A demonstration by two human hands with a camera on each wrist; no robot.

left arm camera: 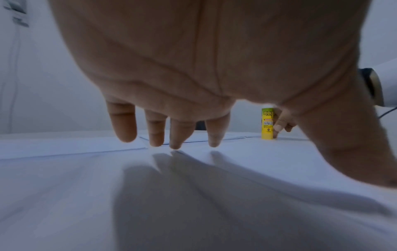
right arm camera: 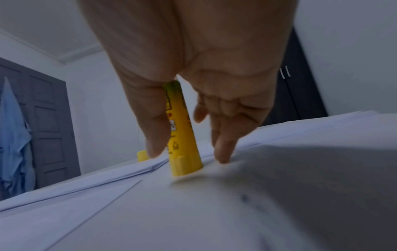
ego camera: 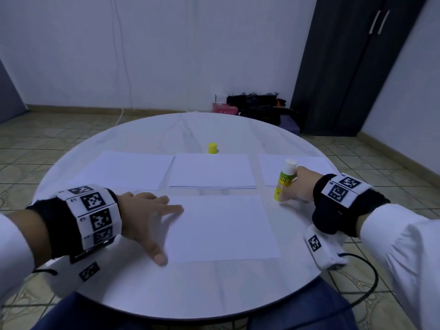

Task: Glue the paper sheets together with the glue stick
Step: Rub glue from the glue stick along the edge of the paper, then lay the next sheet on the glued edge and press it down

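A single white sheet (ego camera: 223, 229) lies at the front middle of the round white table (ego camera: 190, 289). My left hand (ego camera: 147, 210) lies flat, fingers spread, with its fingertips on the sheet's left edge; the left wrist view shows the straight fingers (left arm camera: 176, 132) reaching down to the paper. The yellow glue stick (ego camera: 283, 182) stands upright and uncapped, white top up, just right of the sheet. My right hand (ego camera: 300, 186) grips it between thumb and fingers (right arm camera: 223, 144), its base (right arm camera: 184, 164) on the table. The yellow cap (ego camera: 212, 148) stands at the back middle.
Three stacks of white paper lie in a row behind the sheet: left (ego camera: 126, 169), middle (ego camera: 212, 171), right (ego camera: 309, 165). A cable (ego camera: 366, 282) hangs off the table's right edge. Bags (ego camera: 259, 106) and a dark cupboard (ego camera: 352, 67) stand by the far wall.
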